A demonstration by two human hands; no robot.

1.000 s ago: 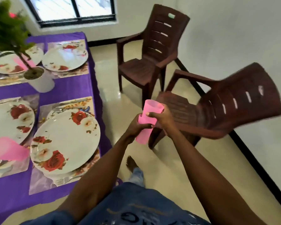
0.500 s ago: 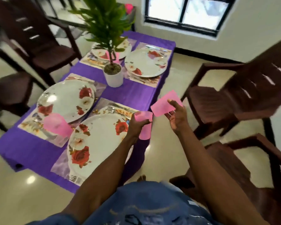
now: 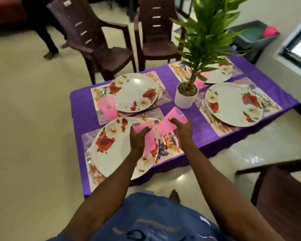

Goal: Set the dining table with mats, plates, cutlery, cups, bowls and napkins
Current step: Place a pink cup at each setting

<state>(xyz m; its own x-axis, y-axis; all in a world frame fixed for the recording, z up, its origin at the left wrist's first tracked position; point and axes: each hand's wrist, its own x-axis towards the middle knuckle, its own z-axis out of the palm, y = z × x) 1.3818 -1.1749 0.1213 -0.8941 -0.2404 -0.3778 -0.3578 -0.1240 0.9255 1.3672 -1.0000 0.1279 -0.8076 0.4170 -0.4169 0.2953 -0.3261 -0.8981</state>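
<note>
Since the earlier frames the view has swung from the chairs round to the table, and the two pink cups, one second ago nested and held together in both hands, are now separated, one per hand, and carried over the near place setting.

Left hand [image 3: 137,136]: fingers curled round an upright pink cup [image 3: 147,136], mouth up, held above the near plate [image 3: 115,150]. Right hand [image 3: 181,126]: fingers and thumb wrapped round the second pink cup [image 3: 172,121], which is tilted, its long axis running from base near the left hand up and away to the right, mouth toward the white plant pot [image 3: 186,96]. The two cups are just beside each other; whether they touch cannot be told.

Outward: the purple table [image 3: 80,119] carries four mats with floral plates. The far-left setting already has a pink cup [image 3: 106,106] standing at the left edge of its plate. Another pink cup appears to stand behind the plant stem at the far-right setting, partly hidden. The right-hand plate [image 3: 233,103] has cutlery beside it but no cup visible; nor does the near setting.

Judgement: two settings lack cups and each hand holds one. The right hand is nearer the right-hand setting, which lies forward and to its right, past the pot; the tilted cup needs righting before set-down. The left hand's cup is already over its likely mat.
</note>
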